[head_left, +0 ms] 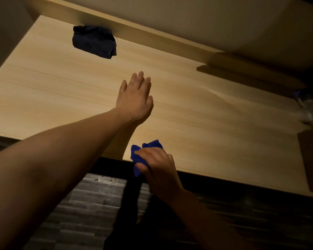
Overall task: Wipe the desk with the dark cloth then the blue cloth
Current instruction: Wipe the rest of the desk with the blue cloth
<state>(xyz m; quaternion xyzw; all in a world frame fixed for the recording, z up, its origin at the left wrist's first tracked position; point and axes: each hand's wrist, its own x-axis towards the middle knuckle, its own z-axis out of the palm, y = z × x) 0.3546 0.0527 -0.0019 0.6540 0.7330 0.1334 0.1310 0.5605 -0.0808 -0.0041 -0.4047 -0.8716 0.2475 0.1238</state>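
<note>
Desk (215, 123) of pale wood grain fills most of the view, lit warmly, with a raised back ledge (152, 37) of the same wood running along its far edge, beyond both hands. The left hand (135, 98) is stretched out over the middle of the surface, palm down, fingers straight and close together, holding nothing; its forearm crosses the near edge of the desk, and whether the palm presses on the wood or floats just above it cannot be told. The right hand (157, 166) sits nearer the person, at the desk's front edge, and is closed around the blue cloth (148, 147), which is bunched up so that crumpled folds stick out past the fingers on the far side and below the thumb; the cloth's upper part lies over the wood near the edge, while its lower part hangs in front of the dark band under the desktop. The dark cloth (94, 42) lies loosely folded well beyond the left hand's fingertips and off to their left, against the base of the back ledge, apart from both hands. Far to the right of the right hand, at the desk's end, some blurred pale things (309, 110) sit in shadow, too unclear to name. Below the desk, under both forearms, a grey striped floor (90, 204) shows.
</note>
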